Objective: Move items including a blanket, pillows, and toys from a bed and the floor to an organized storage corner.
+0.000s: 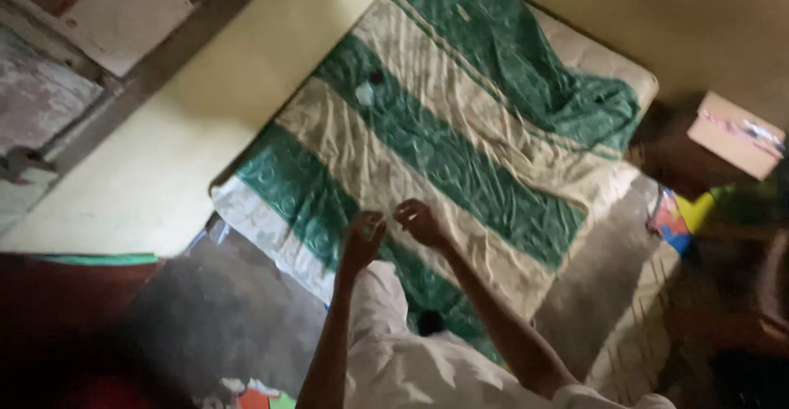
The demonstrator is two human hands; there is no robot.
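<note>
both hands curl shut on white cloth (380, 294): left hand (362, 238), right hand (419, 221). striped sheet (460, 129) runs toward 1 o'clock beyond the fingers; right hand nearer.

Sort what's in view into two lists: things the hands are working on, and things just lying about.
In hand:
left hand and right hand, both on the green and cream striped bedspread
mattress under the bedspread

Lying about:
cardboard box by the far corner
colourful item on the floor beside the mattress
small scraps on the floor at bottom left
</note>
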